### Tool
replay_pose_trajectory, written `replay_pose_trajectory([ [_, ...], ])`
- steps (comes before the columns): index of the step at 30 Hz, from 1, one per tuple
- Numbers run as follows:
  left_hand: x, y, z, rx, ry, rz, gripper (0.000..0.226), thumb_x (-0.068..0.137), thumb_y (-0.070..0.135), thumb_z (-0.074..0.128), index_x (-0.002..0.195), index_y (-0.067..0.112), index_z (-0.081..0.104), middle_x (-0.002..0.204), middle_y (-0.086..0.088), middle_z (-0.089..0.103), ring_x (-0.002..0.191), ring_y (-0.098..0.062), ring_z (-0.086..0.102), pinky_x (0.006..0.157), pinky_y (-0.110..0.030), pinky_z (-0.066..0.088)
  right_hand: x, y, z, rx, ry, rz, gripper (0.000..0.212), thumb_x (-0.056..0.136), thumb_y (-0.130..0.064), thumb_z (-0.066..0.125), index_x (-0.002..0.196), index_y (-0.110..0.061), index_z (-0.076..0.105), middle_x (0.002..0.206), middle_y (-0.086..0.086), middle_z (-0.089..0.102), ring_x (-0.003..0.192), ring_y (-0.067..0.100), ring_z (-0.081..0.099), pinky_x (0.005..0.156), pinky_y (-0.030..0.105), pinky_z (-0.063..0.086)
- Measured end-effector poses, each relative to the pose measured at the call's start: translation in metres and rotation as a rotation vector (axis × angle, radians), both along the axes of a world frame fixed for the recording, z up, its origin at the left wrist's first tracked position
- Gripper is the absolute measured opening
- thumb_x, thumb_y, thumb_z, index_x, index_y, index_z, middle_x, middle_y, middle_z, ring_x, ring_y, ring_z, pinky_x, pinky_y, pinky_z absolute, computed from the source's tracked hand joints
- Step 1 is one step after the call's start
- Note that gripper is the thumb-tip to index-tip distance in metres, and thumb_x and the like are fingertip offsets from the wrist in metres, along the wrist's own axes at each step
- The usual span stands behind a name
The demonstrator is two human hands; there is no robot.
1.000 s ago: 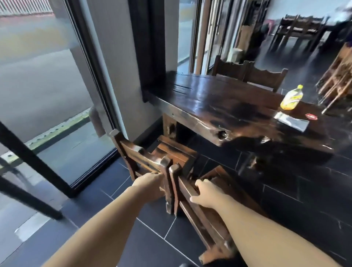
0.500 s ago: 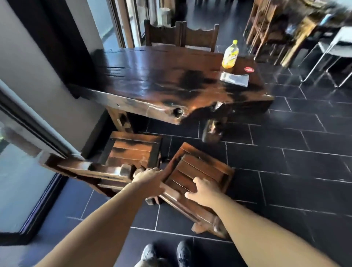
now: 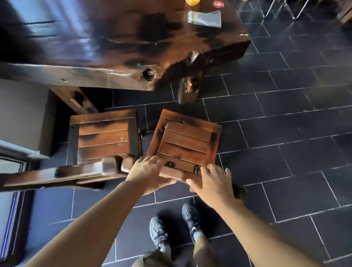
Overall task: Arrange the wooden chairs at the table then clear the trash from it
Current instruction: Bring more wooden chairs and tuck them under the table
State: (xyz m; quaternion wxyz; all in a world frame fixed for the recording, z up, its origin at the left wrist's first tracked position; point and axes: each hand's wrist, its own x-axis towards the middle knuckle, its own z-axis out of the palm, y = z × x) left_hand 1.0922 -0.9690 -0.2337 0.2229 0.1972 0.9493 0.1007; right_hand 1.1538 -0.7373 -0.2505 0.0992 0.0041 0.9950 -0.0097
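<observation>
Hands grip the back rail of the right-hand chair (image 3: 185, 142): the left hand (image 3: 147, 169) is wrapped over the rail's left end, the right hand (image 3: 213, 181) clamped over its right end, fingers curled on the wood. That chair sits at about six o'clock from the table (image 3: 114, 47), skewed, its seat turned clockwise against the table's near edge and standing clear of it. Its neighbour, the left-hand chair (image 3: 103, 139), lies at about seven o'clock from the table, squarer to the edge and closer in, its back-post just beside the left hand.

To do this step well, I would say the person should swing the right end of the rail forward so the seat squares up with the table edge, then push straight in. The table's stump-like leg (image 3: 189, 85) stands at twelve o'clock from the skewed seat, so the front corner wants watching. The two chairs nearly touch at the back-posts, so a sideways nudge could knock the neighbour.

Trash lies at the table's far end: a clear wrapper (image 3: 204, 18), a yellow bottle (image 3: 192, 1) cut off by the top edge, and a red round thing (image 3: 218, 3) I cannot identify. Chair legs are hidden under the seats, and the table's far side is out of view. The person's shoes (image 3: 173, 226) show below the arms.
</observation>
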Motion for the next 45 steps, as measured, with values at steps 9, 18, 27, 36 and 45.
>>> replay_pose_trajectory([
  [9,-0.006,0.004,-0.046,-0.099,0.063,-0.003,0.086,0.071,0.092,0.021,0.113,0.023,0.051,0.121,0.000,0.056,0.117,-0.031,0.050,0.105,-0.047,0.041,0.018,-0.008,-0.034,0.052,0.114,-0.079,0.059,0.088,-0.074,0.041,0.086,-0.016,0.057,0.083,0.007,0.061,0.081,0.033,0.057,0.081,0.049,0.040],
  [18,-0.001,0.002,-0.059,-0.139,0.332,-0.024,0.080,0.077,0.090,0.022,0.093,0.021,0.060,0.099,-0.003,0.065,0.092,-0.029,0.058,0.080,-0.043,0.053,0.016,-0.004,-0.050,0.090,0.157,-0.049,0.056,0.085,-0.075,0.046,0.082,-0.019,0.053,0.079,0.005,0.059,0.078,0.033,0.056,0.073,0.046,0.039],
  [27,0.000,0.003,-0.075,-0.041,0.378,0.038,0.081,0.078,0.091,0.027,0.082,0.016,0.057,0.083,-0.005,0.062,0.083,-0.033,0.058,0.075,-0.046,0.053,0.008,0.003,-0.052,0.052,0.205,-0.014,0.058,0.081,-0.076,0.050,0.075,-0.019,0.054,0.073,0.002,0.057,0.073,0.030,0.055,0.068,0.043,0.039],
  [36,-0.004,0.019,-0.066,-0.087,0.428,0.100,0.074,0.078,0.083,0.031,0.074,0.015,0.060,0.073,-0.003,0.064,0.074,-0.028,0.061,0.069,-0.041,0.052,-0.022,0.025,-0.054,-0.008,0.199,0.084,0.070,0.085,-0.083,0.032,0.076,-0.018,0.057,0.075,0.000,0.061,0.074,0.029,0.057,0.069,0.043,0.040],
  [45,-0.021,0.039,-0.069,-0.131,0.266,0.250,0.088,0.081,0.088,0.014,0.082,0.014,0.063,0.086,-0.006,0.066,0.084,-0.031,0.059,0.083,-0.047,0.046,-0.084,0.055,-0.056,-0.019,0.211,0.252,0.072,0.085,-0.084,0.024,0.081,-0.021,0.058,0.080,-0.004,0.062,0.077,0.026,0.057,0.074,0.042,0.042],
])
